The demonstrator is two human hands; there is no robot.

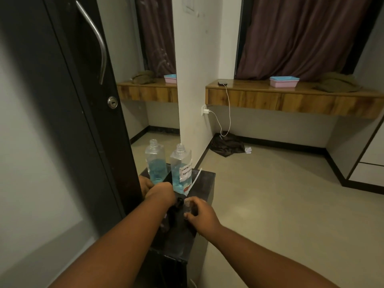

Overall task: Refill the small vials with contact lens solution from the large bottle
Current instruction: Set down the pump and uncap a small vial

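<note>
left: mirror (62,121) blocks | ahead: bottle (181,169) stands | right: open floor (270,194)

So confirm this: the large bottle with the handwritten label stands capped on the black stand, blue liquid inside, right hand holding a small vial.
One thing is wrong: the large bottle is not capped. The head view shows its threaded neck open at the top. The rest holds: it stands on the black stand with blue liquid inside, and the right hand holds a small vial.

L hand (161,191) fisted, knuckles up, R hand (200,213) fingers curled, both forearms extended fwd
</note>
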